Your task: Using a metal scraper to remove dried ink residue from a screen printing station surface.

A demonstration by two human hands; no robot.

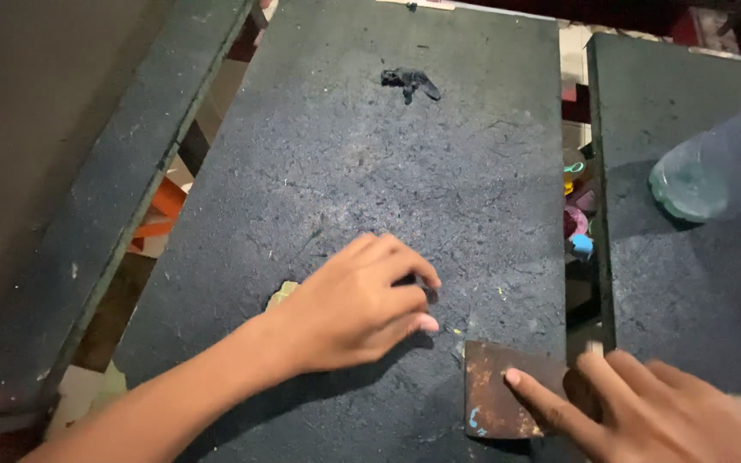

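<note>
Two hands, left hand [362,309] pinching small dark piece [429,293], right hand [645,411] forefinger pressing upright rusty plate [499,390]

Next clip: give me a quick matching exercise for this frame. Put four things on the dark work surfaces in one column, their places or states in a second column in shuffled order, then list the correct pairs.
Things:
1. left hand
2. right hand
3. black scrap
4. clear plastic bottle

Places or states:
A. lying on its side on the right-hand board
B. forefinger pressing on the rusty brown square plate
C. alone at the far end of the middle board
D. fingers curled, fingertips closing on something small and dark

Pairs: 1-D, 2-B, 3-C, 4-A
</note>
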